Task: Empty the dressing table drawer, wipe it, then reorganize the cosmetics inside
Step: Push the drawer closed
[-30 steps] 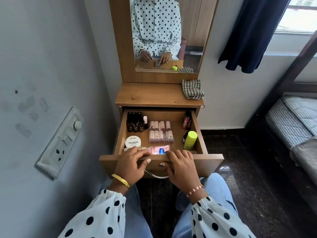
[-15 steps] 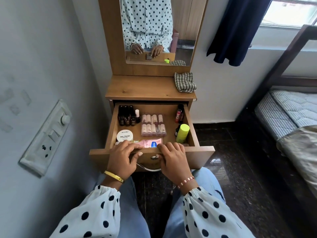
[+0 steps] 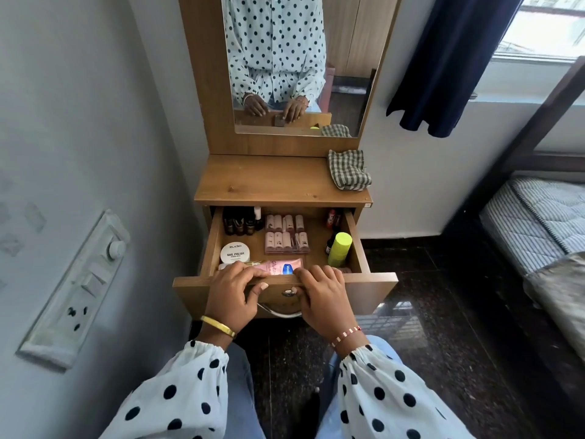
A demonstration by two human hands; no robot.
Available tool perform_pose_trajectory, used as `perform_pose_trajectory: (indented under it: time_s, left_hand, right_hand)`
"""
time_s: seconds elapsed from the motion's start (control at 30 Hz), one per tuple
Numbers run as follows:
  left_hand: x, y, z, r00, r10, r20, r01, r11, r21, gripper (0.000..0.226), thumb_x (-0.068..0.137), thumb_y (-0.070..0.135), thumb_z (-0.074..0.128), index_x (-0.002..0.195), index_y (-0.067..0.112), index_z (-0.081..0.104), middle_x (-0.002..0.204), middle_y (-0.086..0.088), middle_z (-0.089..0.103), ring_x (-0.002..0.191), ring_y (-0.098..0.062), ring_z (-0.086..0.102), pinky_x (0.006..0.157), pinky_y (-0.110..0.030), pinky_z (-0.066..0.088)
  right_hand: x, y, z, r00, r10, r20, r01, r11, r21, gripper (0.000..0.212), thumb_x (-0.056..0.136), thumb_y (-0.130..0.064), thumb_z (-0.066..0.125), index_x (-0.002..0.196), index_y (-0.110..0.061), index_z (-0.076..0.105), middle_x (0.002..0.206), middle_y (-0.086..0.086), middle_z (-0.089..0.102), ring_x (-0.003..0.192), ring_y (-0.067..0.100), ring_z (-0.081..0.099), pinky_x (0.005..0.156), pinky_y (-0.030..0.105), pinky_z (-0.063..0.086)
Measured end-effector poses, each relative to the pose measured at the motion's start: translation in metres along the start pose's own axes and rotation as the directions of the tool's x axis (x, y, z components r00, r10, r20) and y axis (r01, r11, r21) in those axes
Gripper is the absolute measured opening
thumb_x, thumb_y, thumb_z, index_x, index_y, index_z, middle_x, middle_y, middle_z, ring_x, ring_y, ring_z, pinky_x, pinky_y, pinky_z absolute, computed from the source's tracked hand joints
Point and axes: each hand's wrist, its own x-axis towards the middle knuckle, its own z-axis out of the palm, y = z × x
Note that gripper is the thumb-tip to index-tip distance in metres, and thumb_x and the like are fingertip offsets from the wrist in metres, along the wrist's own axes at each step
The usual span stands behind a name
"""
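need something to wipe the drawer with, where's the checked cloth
In the head view the checked cloth lies crumpled on the dressing table top, at its back right corner, just below the mirror.

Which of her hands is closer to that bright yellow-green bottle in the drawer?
Right. The right hand grips the drawer's front edge just in front and left of the yellow-green bottle; the left hand grips the same edge farther left, by the pink tube.

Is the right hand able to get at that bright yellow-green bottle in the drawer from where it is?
Probably yes. The right hand grips the drawer front, and the yellow-green bottle stands just beyond it with nothing over it.
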Motion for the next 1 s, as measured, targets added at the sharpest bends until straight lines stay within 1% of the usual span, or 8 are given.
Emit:
perform_pose_trajectory:
  time_s: [0.07,0.23,0.4,0.57,0.7,0.83,0.93,1.0]
  left_hand:
    - [0.010,-0.002,0.001,0.999,-0.017,0.028,0.016,1.000,0.009,0.029,0.075,0.036,0.050,0.085,0.017,0.070,0.079,-0.002,0.065,0.075,-0.024,0.062,0.072,-0.032,0.047]
    - [0.033,-0.006,0.004,0.998,-0.043,0.049,0.043,0.999,0.001,0.033,0.076,0.038,0.049,0.085,0.014,0.071,0.078,-0.004,0.064,0.075,-0.027,0.063,0.067,-0.039,0.051]
    - [0.051,-0.010,0.007,0.993,-0.088,0.078,0.086,0.996,0.023,0.031,0.076,0.035,0.052,0.088,0.013,0.071,0.080,-0.006,0.064,0.078,-0.030,0.061,0.071,-0.038,0.050]
    - [0.059,-0.009,0.007,0.992,-0.097,0.078,0.100,0.994,-0.033,0.024,0.072,0.025,0.060,0.088,0.012,0.072,0.082,-0.008,0.065,0.081,-0.030,0.061,0.071,-0.041,0.051]
    - [0.053,-0.005,0.003,0.988,-0.156,0.009,0.155,0.974,-0.164,0.026,0.072,0.021,0.058,0.088,0.008,0.073,0.090,-0.008,0.066,0.090,-0.020,0.060,0.079,-0.032,0.050]
    - [0.025,0.006,0.000,0.931,-0.241,-0.274,0.161,0.945,-0.284,0.029,0.076,0.023,0.048,0.079,0.006,0.071,0.090,0.003,0.058,0.091,0.006,0.048,0.084,-0.004,0.039]
    - [0.008,0.013,0.006,0.901,-0.334,-0.278,0.206,0.892,-0.402,0.021,0.077,0.017,0.049,0.078,0.011,0.069,0.087,0.005,0.056,0.085,0.011,0.052,0.080,0.001,0.040]
    - [0.001,0.017,0.014,0.848,-0.490,-0.201,0.336,0.791,-0.511,0.017,0.081,0.007,0.053,0.082,0.017,0.066,0.089,0.001,0.056,0.082,0.009,0.056,0.076,-0.003,0.043]
  right_hand:
    - [0.010,0.003,0.004,1.000,0.003,0.002,-0.003,1.000,0.006,0.028,0.079,-0.030,0.045,0.098,-0.019,0.060,0.082,-0.003,0.061,0.072,0.019,0.055,0.078,0.027,0.031]
    - [0.032,0.011,0.015,0.999,0.022,0.039,-0.022,1.000,0.003,0.026,0.079,-0.028,0.048,0.098,-0.019,0.062,0.080,-0.004,0.060,0.072,0.019,0.055,0.076,0.027,0.030]
    - [0.051,0.016,0.019,0.995,0.049,0.084,-0.051,0.998,0.020,0.024,0.073,-0.023,0.066,0.096,-0.019,0.063,0.079,-0.004,0.060,0.071,0.019,0.055,0.074,0.030,0.041]
    - [0.060,0.015,0.014,0.989,0.057,0.137,-0.066,0.996,0.062,0.022,0.072,-0.022,0.064,0.094,-0.017,0.065,0.077,-0.002,0.062,0.069,0.021,0.056,0.071,0.034,0.050]
    - [0.056,0.014,0.012,0.990,0.094,0.102,-0.112,0.977,0.184,0.028,0.074,-0.012,0.068,0.102,-0.013,0.066,0.096,0.005,0.063,0.088,0.024,0.057,0.086,0.036,0.045]
    - [0.032,-0.004,0.000,0.933,0.354,-0.072,-0.294,0.860,0.418,0.021,0.078,-0.001,0.066,0.098,-0.007,0.066,0.104,0.007,0.058,0.097,0.017,0.050,0.086,0.021,0.039]
    - [0.020,-0.017,-0.006,0.861,0.506,-0.045,-0.394,0.722,0.568,0.014,0.079,0.003,0.065,0.092,-0.003,0.064,0.100,0.001,0.051,0.088,0.006,0.051,0.080,0.006,0.039]
    - [0.019,-0.022,-0.005,0.793,0.606,0.055,-0.480,0.568,0.669,0.015,0.080,0.003,0.065,0.090,-0.008,0.062,0.096,0.000,0.049,0.079,0.001,0.052,0.073,0.007,0.041]
